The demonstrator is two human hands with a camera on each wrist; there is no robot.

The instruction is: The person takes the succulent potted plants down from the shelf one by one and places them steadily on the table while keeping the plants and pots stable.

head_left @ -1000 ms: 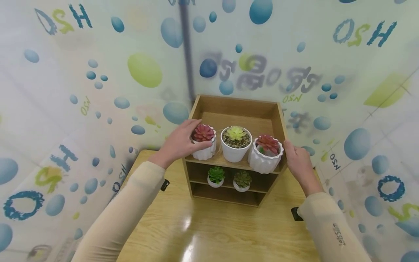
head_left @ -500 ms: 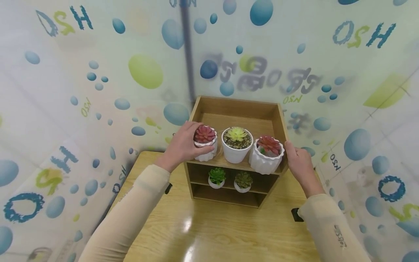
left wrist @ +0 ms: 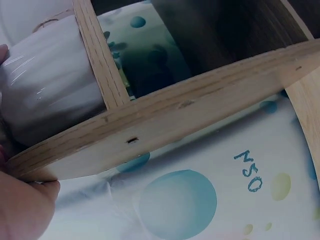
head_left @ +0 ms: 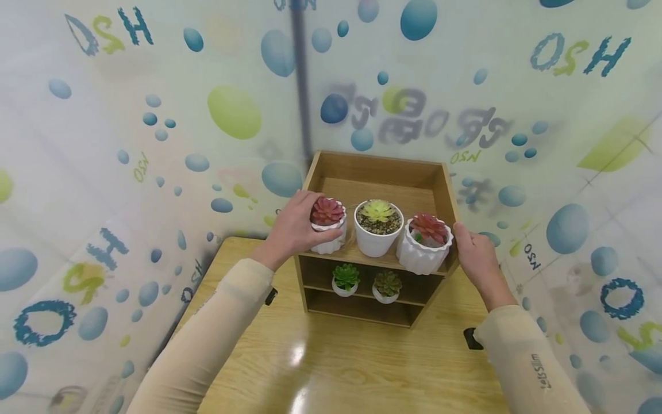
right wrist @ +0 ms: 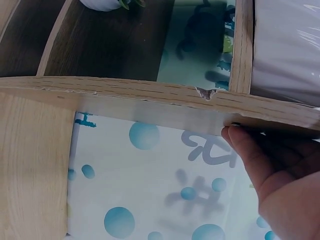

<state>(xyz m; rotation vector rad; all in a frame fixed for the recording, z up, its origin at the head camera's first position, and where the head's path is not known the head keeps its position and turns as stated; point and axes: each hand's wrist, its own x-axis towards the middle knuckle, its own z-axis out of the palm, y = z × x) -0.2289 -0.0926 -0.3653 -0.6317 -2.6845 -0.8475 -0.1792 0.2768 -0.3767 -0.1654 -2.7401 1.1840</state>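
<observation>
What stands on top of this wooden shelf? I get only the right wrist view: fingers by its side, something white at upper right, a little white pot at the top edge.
Observer: A left red plant, a yellow-green plant and a right red plant, in a row.
Visitor: Is anyone touching them?
Observer: The left hand curls round the left red plant's white pot.
Visitor: Is that little pot alone?
Observer: No, a bright green plant and an olive plant stand side by side there.
</observation>
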